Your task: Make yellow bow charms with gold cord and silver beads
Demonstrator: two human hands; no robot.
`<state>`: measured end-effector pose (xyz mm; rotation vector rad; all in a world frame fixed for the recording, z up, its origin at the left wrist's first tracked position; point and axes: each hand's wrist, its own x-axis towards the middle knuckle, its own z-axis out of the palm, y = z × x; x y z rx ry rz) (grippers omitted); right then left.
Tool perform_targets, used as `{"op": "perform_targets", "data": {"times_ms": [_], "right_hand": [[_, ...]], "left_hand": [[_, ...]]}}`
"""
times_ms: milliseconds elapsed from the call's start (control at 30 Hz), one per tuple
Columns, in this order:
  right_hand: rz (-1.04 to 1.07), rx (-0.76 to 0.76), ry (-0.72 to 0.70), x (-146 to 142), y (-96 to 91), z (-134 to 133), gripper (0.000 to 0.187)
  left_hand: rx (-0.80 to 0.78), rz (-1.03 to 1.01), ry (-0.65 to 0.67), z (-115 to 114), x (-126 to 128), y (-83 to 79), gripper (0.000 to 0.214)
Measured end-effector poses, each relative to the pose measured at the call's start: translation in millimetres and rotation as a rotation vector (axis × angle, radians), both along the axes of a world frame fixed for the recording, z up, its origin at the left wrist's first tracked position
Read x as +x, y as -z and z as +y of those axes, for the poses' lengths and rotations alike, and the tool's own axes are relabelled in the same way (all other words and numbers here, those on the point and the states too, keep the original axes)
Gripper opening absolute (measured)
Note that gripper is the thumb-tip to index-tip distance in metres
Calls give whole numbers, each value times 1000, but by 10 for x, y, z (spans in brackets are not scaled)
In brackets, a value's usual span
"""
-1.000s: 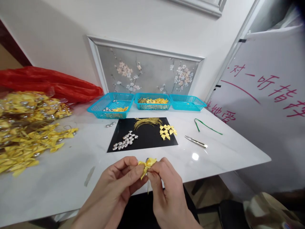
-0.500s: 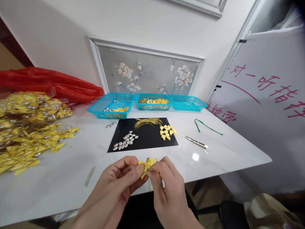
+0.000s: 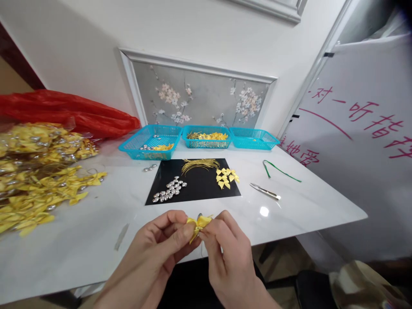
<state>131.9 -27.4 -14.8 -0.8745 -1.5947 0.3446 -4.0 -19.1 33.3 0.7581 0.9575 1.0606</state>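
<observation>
Both hands meet over the near edge of the table around a small yellow ribbon bow (image 3: 201, 222). My left hand (image 3: 164, 244) pinches its left side between thumb and fingers. On the other side, my right hand (image 3: 227, 249) is closed, with thumb and forefinger at the bow's right and lower part. A bit of a silver bead (image 3: 200, 215) peeks out behind the bow. Beyond the hands lies a black mat (image 3: 196, 189) bearing silver beads (image 3: 169, 191), gold cords (image 3: 200, 164) and several yellow bows (image 3: 226, 177).
Three blue baskets (image 3: 146, 155) line the wall; beads, bows and cords lie in the left and middle ones. Small scissors (image 3: 265, 191) and a green tie (image 3: 280, 171) rest at right. Finished-looking yellow bow strands (image 3: 48, 189) are heaped at left beside red mesh (image 3: 64, 112).
Very little differs. My right hand has shifted slightly to the right, and the bow has barely turned between the fingers.
</observation>
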Motion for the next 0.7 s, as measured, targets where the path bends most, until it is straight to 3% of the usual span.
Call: {"op": "perform_targets", "data": {"times_ms": [233,400,700], "right_hand": [[27,-28,-20,20,-14,7,22],[37,32,9,12,-18,25,22],[48,104,61,-5,-72,66,23]], "left_hand": [[8,16,-9,20,11,21,22],[17,43,-83,34,35,-4,29],[7,47,-97,3,30,27,25]]}}
